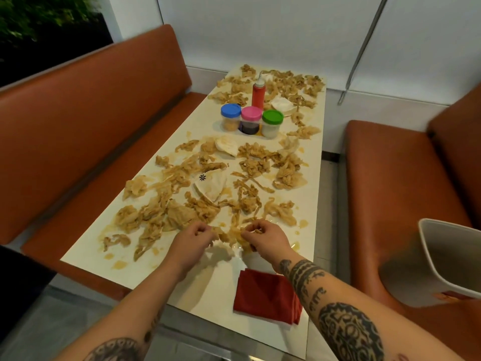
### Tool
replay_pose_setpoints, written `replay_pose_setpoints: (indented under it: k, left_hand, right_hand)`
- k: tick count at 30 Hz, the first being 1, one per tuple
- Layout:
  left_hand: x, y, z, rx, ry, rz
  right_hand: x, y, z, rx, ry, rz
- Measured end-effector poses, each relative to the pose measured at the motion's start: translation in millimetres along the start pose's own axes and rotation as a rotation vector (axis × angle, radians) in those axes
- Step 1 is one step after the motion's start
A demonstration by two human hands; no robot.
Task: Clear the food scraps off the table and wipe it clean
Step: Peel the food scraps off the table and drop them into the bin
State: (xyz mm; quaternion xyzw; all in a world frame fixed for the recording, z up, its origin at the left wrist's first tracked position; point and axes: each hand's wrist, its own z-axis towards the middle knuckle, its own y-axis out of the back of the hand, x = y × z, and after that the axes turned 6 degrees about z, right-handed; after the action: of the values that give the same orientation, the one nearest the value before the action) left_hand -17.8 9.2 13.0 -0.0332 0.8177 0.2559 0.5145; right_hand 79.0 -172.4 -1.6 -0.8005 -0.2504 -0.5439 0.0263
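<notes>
Both hands work the near end of the table [203, 285]: left hand [194, 237] and right hand [263, 238] sit close together, fingers curled, each pinching a clump of the food scraps [250, 162]. The tan, saucy scraps and some pale wrapper pieces cover almost the whole tabletop out to the far end, around the red squeeze bottle [258, 93] and the rack of three jars [251, 121] with blue, pink and green lids. The folded red cloth [268, 295] lies on the near right corner under the right forearm, and the white bin [453, 261] stands on the right-hand bench [390, 178].
</notes>
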Motion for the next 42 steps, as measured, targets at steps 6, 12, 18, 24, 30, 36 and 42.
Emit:
replay_pose_setpoints:
  k: [6,12,18,24,30,36,42]
  left_hand:
    - [-24.4,9.2,-8.5,-0.071,-0.002,-0.226]
    - [-16.3,8.3,-5.8,-0.112,0.077,-0.378]
    - [-6.9,-1.5,-4.1,-0.076,0.1,-0.469]
    - [1.7,-6.5,-3.9,-0.089,0.138,-0.439]
    - [-7.4,-12.7,3.3,-0.08,0.183,-0.524]
    - [-35.5,-32.5,11.3,-0.019,0.201,-0.616]
    - [-69.1,-66.8,20.5,-0.013,0.155,-0.56]
  right_hand:
    - [-2.3,-14.1,2.0,0.019,0.048,-0.061]
    - [-3.3,-9.4,4.5,-0.107,0.032,-0.051]
    - [-15.6,-6.9,6.3,-0.022,0.063,-0.548]
    - [-20.2,-16.6,3.1,0.024,0.14,-0.583]
    - [0.7,-0.9,-3.4,0.033,0.125,-0.197]
    - [29.1,34.8,-9.1,0.13,-0.073,0.491]
    - [34.5,77.5,-9.8,0.099,-0.129,0.787]
